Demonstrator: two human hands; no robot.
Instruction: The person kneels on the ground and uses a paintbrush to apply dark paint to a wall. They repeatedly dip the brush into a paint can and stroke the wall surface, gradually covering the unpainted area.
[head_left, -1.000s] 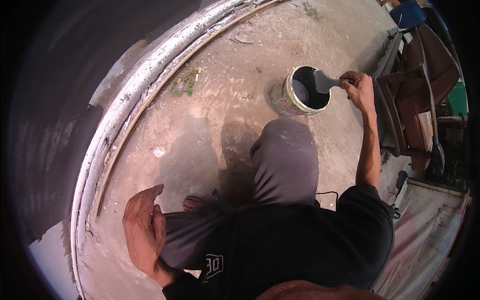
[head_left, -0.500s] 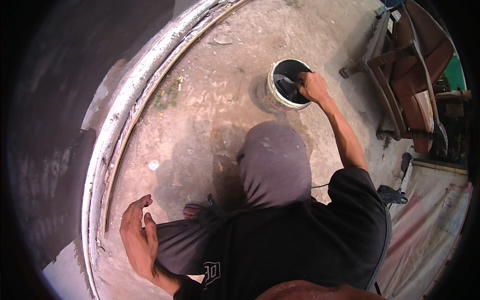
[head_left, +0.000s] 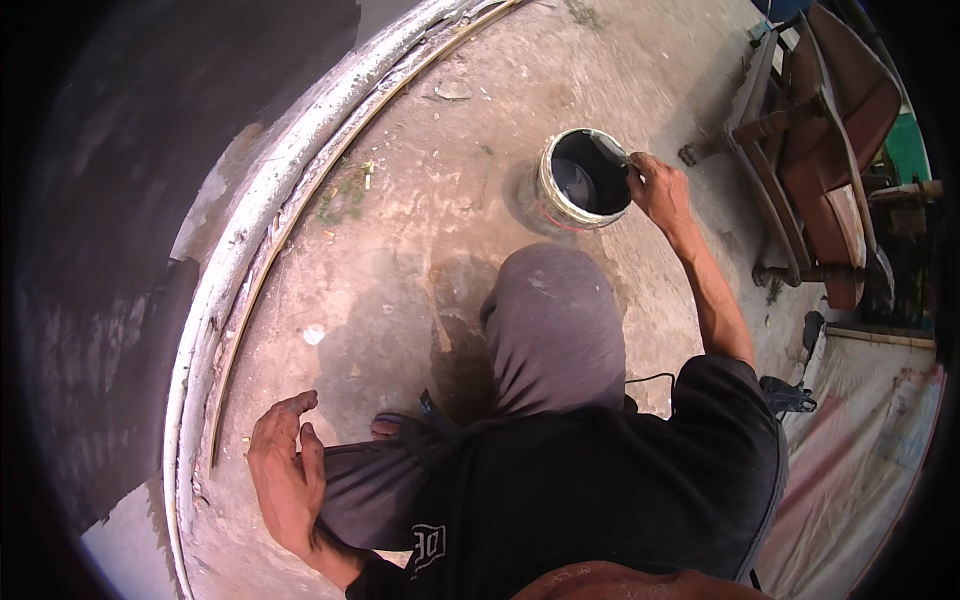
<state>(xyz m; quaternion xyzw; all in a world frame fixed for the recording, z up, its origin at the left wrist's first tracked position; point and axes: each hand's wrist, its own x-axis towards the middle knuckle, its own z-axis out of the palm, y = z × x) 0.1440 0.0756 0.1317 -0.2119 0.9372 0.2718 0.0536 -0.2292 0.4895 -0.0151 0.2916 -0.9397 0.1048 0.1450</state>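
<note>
At the upper right, my right hand [head_left: 660, 195] is closed around the handle of what looks like a paintbrush [head_left: 610, 150]. Its grey-coated head is at the inner right rim of a round bucket [head_left: 548, 195], and my fingers mostly hide its handle. Dark grey paint [head_left: 574, 181] lies inside the bucket, which stands upright on the ground with smears down its outside. My left hand [head_left: 287, 475] holds nothing and hovers beside my left knee, fingers loosely bent and apart.
Along the left runs a wall [head_left: 130, 180] mostly coated dark grey, with pale patches. A whitish ledge [head_left: 265, 185] and a thin wooden strip [head_left: 235, 335] edge its foot. Brown wooden furniture [head_left: 820, 160] stands at the right, near a pale plastic sheet [head_left: 850, 430].
My right hand has drawn the brush up and right, from inside the bucket to its rim. My left hand stays by the knee. The view has shifted slightly.
</note>
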